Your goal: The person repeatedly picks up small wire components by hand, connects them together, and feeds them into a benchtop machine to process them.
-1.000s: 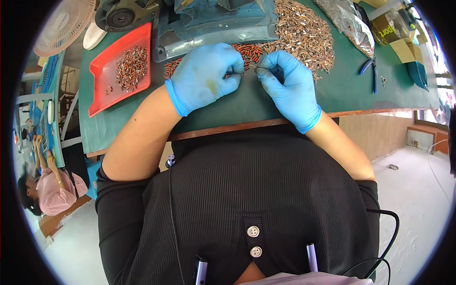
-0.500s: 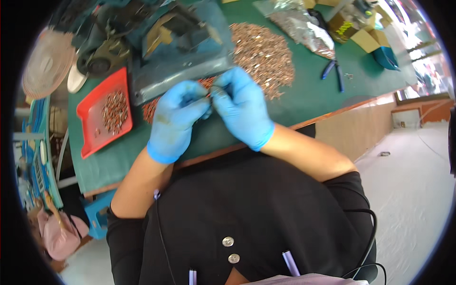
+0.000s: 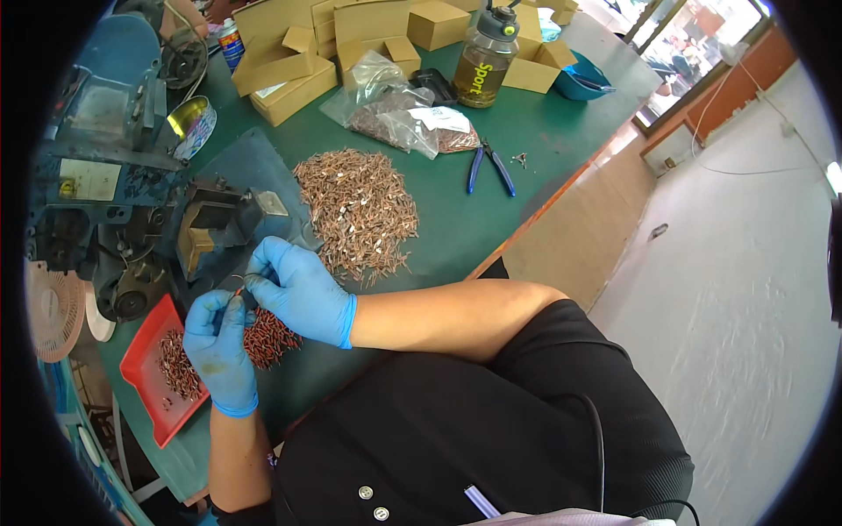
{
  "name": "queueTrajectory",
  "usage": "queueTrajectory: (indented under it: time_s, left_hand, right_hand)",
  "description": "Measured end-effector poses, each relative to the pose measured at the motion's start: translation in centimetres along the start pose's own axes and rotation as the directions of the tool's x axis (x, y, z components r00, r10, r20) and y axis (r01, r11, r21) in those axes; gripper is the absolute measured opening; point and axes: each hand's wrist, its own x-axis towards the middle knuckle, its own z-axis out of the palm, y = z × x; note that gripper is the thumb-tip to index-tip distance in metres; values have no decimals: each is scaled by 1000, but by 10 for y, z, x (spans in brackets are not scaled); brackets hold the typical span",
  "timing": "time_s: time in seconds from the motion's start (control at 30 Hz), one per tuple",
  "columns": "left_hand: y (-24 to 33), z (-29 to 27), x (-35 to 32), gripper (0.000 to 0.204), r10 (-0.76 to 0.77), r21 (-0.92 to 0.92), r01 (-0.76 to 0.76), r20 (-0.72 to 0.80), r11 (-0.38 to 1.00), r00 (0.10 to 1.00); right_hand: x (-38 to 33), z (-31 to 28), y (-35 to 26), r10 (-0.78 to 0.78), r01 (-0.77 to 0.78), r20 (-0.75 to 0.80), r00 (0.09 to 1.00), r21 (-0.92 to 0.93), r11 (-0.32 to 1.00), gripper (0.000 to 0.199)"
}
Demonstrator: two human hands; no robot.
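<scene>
My left hand (image 3: 223, 358), in a blue glove, pinches a small reddish piece (image 3: 238, 292) between thumb and fingertips. My right hand (image 3: 303, 295), gloved the same way, is closed with its fingertips beside that piece; what lies in its pinch is too small to make out. Below the hands lies a heap of small reddish-brown parts (image 3: 270, 340), partly hidden by them. A red tray (image 3: 151, 366) with a pile of similar short parts stands left of my left hand. Beyond my right hand spreads a larger heap of copper-coloured pieces (image 3: 358, 210).
A dark machine (image 3: 132, 210) fills the left side. Blue-handled cutters (image 3: 493, 168) lie on the green table (image 3: 456, 219). Behind are a plastic bag of parts (image 3: 395, 110), a large drink bottle (image 3: 484, 61), cardboard boxes (image 3: 294, 88) and a blue bowl (image 3: 581, 81). A fan (image 3: 57, 311) stands at left.
The view has swung right, so the table and hands appear farther left and more of the table's back shows. My fingertips remain close together, with the small reddish piece now visible between them.
</scene>
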Motion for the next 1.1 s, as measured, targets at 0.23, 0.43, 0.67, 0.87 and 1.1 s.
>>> queueTrajectory:
  time_s: [0.23, 0.43, 0.67, 0.87, 1.1]
  left_hand:
    - [1, -48, 39, 7, 150, 195, -118, -158, 974, 976]
    - [-17, -88, 61, 8, 293, 188, -252, -243, 949, 925]
    - [-30, -72, 89, 8, 594, 471, -441, -247, 764, 766]
    - [-47, -69, 110, 8, 708, 556, -518, -196, 650, 679]
    - [-47, -63, 112, 10, 734, 574, -516, -245, 636, 633]
  right_hand:
    - [33, 36, 35, -137, 138, 20, 990, -206, 969, 3]
    - [53, 85, 19, -5, 5, -1, 1000, -108, 994, 5]
    - [83, 101, 16, -102, 81, -121, 987, -170, 982, 8]
    - [99, 106, 19, -134, 90, -184, 974, -229, 969, 13]
    - [99, 106, 19, -163, 108, -201, 966, -259, 960, 13]
